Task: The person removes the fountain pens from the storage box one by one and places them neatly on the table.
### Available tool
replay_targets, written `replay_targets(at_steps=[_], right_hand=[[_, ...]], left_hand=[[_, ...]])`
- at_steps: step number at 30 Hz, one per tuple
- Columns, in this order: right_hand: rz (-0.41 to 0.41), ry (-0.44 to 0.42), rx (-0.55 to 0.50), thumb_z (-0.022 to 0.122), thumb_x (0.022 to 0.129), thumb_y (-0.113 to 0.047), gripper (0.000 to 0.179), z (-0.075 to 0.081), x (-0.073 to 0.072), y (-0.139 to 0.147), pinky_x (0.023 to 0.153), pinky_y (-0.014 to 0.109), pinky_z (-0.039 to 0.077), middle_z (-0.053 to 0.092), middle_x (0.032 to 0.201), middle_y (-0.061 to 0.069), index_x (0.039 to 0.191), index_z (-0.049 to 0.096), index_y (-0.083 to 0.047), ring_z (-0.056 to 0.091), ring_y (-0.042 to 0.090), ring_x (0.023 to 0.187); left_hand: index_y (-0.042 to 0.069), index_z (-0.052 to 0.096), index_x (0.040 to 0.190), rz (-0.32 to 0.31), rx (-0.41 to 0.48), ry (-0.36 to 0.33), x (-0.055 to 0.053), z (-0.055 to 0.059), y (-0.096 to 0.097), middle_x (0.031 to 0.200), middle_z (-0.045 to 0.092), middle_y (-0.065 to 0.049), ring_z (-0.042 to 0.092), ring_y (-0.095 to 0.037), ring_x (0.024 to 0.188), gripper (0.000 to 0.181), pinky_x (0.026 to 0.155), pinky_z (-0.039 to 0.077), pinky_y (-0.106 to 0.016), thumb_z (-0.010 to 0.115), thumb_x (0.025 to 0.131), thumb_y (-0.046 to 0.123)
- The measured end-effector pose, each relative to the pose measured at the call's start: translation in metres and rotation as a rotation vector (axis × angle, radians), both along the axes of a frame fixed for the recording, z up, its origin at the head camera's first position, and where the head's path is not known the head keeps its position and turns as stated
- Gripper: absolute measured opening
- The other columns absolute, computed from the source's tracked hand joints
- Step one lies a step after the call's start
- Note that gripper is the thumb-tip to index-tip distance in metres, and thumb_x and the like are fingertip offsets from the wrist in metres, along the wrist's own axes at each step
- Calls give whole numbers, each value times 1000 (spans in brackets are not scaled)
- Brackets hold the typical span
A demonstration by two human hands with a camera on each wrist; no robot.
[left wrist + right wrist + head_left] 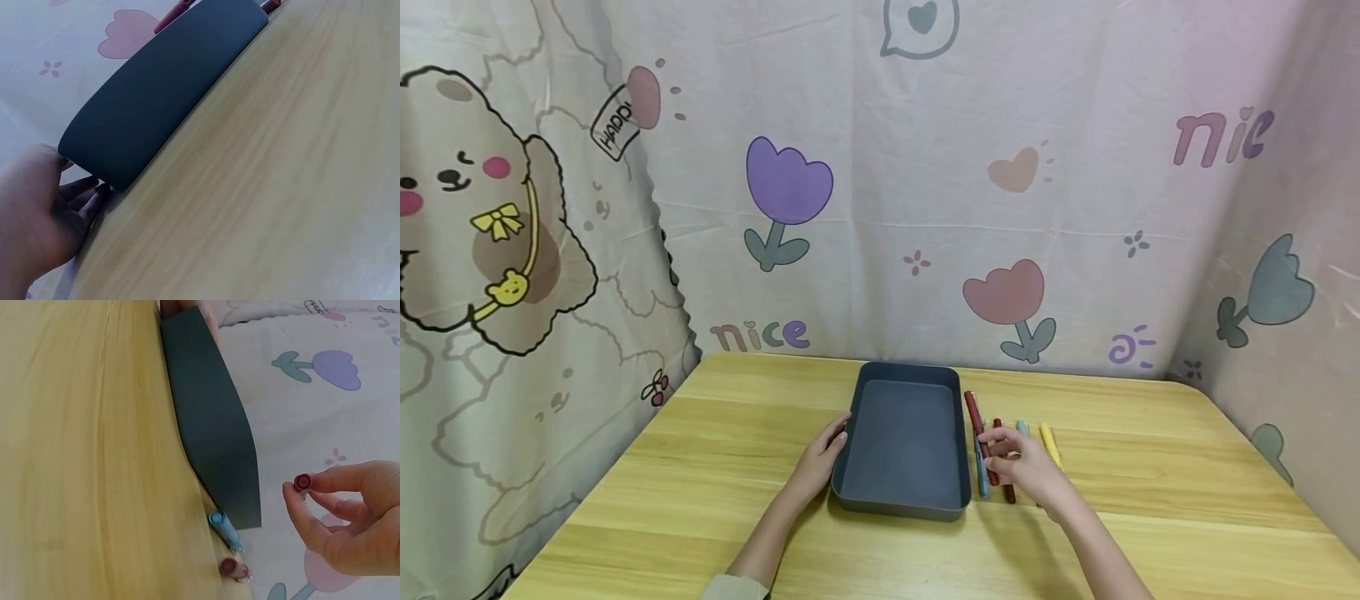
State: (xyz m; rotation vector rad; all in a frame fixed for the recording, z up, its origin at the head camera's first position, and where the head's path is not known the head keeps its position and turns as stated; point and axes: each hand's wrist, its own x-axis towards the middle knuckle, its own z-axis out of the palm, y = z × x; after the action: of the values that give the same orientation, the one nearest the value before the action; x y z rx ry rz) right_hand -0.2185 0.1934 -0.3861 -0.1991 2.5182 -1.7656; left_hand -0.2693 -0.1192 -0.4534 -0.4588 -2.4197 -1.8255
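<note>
A dark grey rectangular tray (901,510) lies on the table, its inside bare. My left hand (815,467) holds its left side, fingers bent against the outer wall near the base in the left wrist view. On the other side, my right hand (1028,471) pinches a red pen (302,482) between thumb and fingertips; the pen points end-on at the right wrist camera. Below it, beside the tray's right wall, lie a blue pen (982,479) and a dark red pen (1009,493). The right hand partly hides a light blue pen (1022,427) and a yellow pen (1049,444).
The light wooden table (647,492) extends to both sides of the tray. Behind it hangs a printed curtain (880,275) with flowers and lettering, and more of this cloth closes off the left and right sides.
</note>
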Motion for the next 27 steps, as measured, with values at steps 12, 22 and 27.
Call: replay_targets(at_steps=[12, 22, 27], right_hand=[[-45, -15, 22, 57, 84, 4, 32, -1, 6, 23, 68, 37, 52, 57, 103, 19, 116, 54, 5, 59, 27, 86], [-41, 9, 42, 57, 84, 4, 34, -1, 12, 44, 66, 35, 52, 56, 105, 23, 117, 52, 8, 59, 31, 88], [-63, -5, 49, 57, 84, 4, 36, -2, 14, 55, 66, 36, 52, 55, 105, 22, 118, 51, 8, 58, 29, 87]], left_hand=[[2, 37, 140, 22, -5, -12, -3, -6, -1, 140, 34, -22, 29, -37, 128, 43, 101, 27, -50, 40, 100, 16], [0, 37, 139, 17, -12, -2, -4, -9, -1, 140, 35, -22, 29, -38, 128, 43, 100, 27, -51, 41, 100, 16], [1, 37, 139, 16, -7, 3, -4, -8, 0, 140, 35, -22, 30, -38, 128, 43, 100, 27, -51, 41, 100, 17]])
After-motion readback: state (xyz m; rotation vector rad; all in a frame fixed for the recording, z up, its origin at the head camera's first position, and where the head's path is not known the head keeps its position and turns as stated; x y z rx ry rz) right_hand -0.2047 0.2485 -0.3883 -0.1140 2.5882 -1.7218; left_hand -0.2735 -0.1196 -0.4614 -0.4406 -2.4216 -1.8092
